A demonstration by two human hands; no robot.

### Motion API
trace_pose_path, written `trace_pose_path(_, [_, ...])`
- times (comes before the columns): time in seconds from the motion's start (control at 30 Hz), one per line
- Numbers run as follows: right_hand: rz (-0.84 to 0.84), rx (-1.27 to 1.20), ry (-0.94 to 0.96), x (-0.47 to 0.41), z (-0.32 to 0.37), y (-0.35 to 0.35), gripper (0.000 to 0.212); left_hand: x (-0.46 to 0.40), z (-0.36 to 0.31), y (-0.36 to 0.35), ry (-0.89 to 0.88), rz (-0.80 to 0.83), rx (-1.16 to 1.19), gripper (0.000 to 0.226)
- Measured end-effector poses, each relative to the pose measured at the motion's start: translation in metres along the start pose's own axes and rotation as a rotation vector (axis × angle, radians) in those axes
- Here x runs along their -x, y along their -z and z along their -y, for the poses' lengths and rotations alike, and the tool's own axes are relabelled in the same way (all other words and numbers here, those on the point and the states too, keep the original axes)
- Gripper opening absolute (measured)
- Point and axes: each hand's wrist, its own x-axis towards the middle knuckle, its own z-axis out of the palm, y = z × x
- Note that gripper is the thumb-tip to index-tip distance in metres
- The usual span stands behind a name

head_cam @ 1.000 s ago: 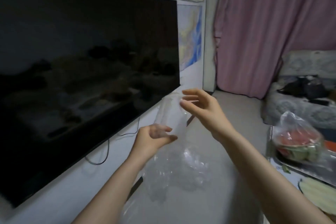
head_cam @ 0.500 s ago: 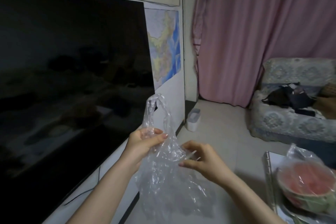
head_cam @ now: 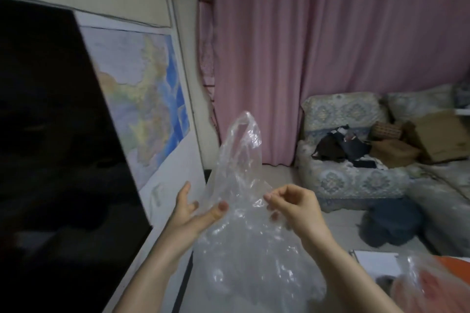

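A clear crinkled plastic bag (head_cam: 239, 173) is held up in the air in front of the person, between both bare hands. Its gathered top stands upright in a peak against the pink pleated curtain (head_cam: 330, 46), and its loose body hangs down between the forearms. The left hand (head_cam: 193, 211) has a wide grip: its fingers are spread and mostly straight at the bag's left edge, with the thumb tip lying against the film. Whether that thumb actually pinches the film cannot be told. The right hand (head_cam: 295, 206) has a narrow grip, its fingers curled and its fingertips pinching the bag's rim on the right side. To the left a large black television screen (head_cam: 50, 134) hangs on the wall, with a colourful map poster (head_cam: 145, 99) just beside it. Beyond the hands stands a blue-patterned fabric sofa (head_cam: 356, 178) carrying dark clothing (head_cam: 340, 147) and a brown cardboard box (head_cam: 440, 140).
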Motion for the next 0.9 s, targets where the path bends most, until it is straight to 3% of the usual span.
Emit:
trace_pose_path(0.07, [-0.089, -0.013, -0.01, -0.037, -0.008, 0.004, 0.017, -0.046, 0.004, -0.011, 0.018, 0.074, -0.014, 0.138])
trace_pose_path(0.2, [-0.167, -0.001, -0.037, -0.112, -0.028, 0.014, 0.02, -0.135, 0.017, -0.036, -0.014, 0.16, -0.01, 0.084])
trace_pose_path(0.37, [-0.19, 0.057, -0.049, -0.228, -0.062, 0.037, 0.019, -0.257, 0.026, -0.057, 0.016, 0.058, -0.008, 0.08])
trace_pose_path(0.5, [-0.13, 0.086, -0.046, -0.336, -0.085, 0.065, 0.019, -0.356, 0.022, -0.069, 0.019, -0.053, -0.027, 0.051])
trace_pose_path(0.63, [-0.071, 0.129, -0.044, -0.441, -0.102, 0.09, 0.022, -0.441, 0.016, -0.078, 0.068, -0.134, -0.061, 0.044])
trace_pose_path(0.77, [0.013, 0.34, -0.056, -0.52, -0.111, 0.095, 0.023, -0.515, 0.018, -0.083, 0.066, -0.211, -0.067, 0.02])
trace_pose_path(0.83, [-0.067, 0.522, 0.097, -0.55, -0.109, 0.093, 0.036, -0.552, 0.017, -0.086, 0.051, -0.231, -0.104, 0.02])
trace_pose_path(0.9, [-0.071, 0.654, 0.39, -0.579, -0.097, 0.081, 0.048, -0.591, 0.014, -0.091, 0.012, -0.228, -0.16, 0.024])
